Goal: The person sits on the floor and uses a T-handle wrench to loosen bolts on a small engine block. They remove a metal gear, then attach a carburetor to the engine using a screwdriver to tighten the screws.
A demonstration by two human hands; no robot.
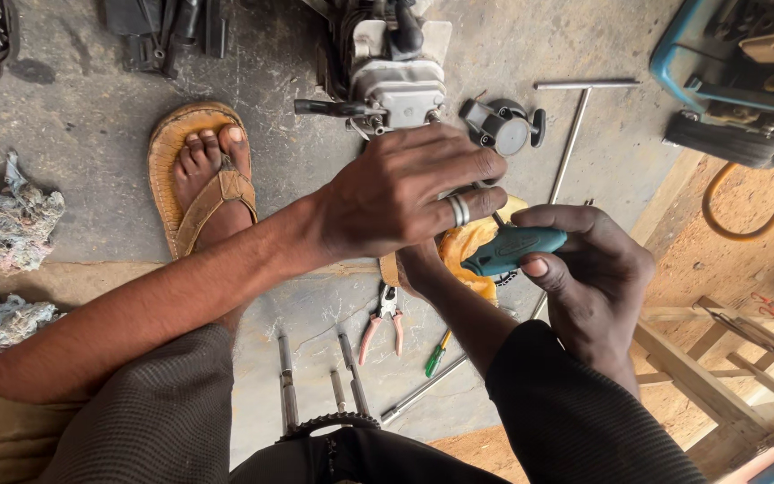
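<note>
My left hand (405,193), with a ring on one finger, reaches forward and rests over the lower part of a small grey engine (396,76) standing on the concrete floor. What its fingers grip underneath is hidden. My right hand (589,278) is closed on the teal handle of a screwdriver (512,249), its shaft pointing up toward the left hand's fingers. A yellow-orange part (468,244) shows just behind the screwdriver handle.
My foot in a tan sandal (197,184) is planted at left. Pink-handled pliers (385,324), a small green screwdriver (434,360), a long T-handle wrench (571,134), a black round part (505,125), rag bundles (12,224) and metal rods (287,385) lie around. A blue machine (736,63) with yellow hose stands top right.
</note>
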